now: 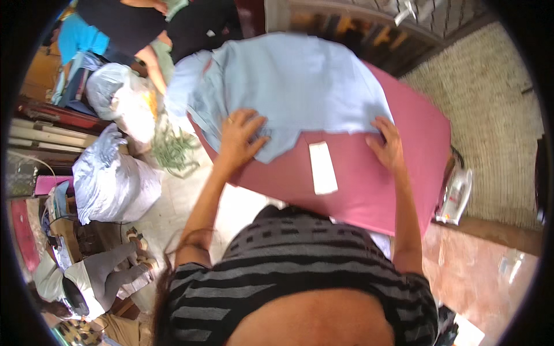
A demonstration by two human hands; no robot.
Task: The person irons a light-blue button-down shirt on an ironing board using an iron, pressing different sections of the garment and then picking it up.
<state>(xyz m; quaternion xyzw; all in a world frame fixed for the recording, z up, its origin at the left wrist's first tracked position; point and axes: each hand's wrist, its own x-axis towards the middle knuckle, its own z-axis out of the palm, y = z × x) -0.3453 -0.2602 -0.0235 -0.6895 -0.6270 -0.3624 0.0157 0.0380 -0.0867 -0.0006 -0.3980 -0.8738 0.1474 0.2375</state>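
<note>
A light blue cloth garment (300, 81) lies spread over the far part of a table covered in dark pink cloth (358, 179). Its left side is bunched into folds. My left hand (242, 135) rests on the garment's near left part, fingers spread. At the near right corner of the cloth, my right hand (386, 141) has its fingers apart, the tips at the fabric's edge. Between my hands, closer to me, a white rectangular card or strip (323, 168) lies on the pink cover.
A white iron-like appliance (457, 196) stands beside the table's right end. Stuffed plastic bags (118, 176) and a heap of green strips (175, 151) lie on the left floor. One person (124, 26) is at the far left, another (98, 282) at the lower left.
</note>
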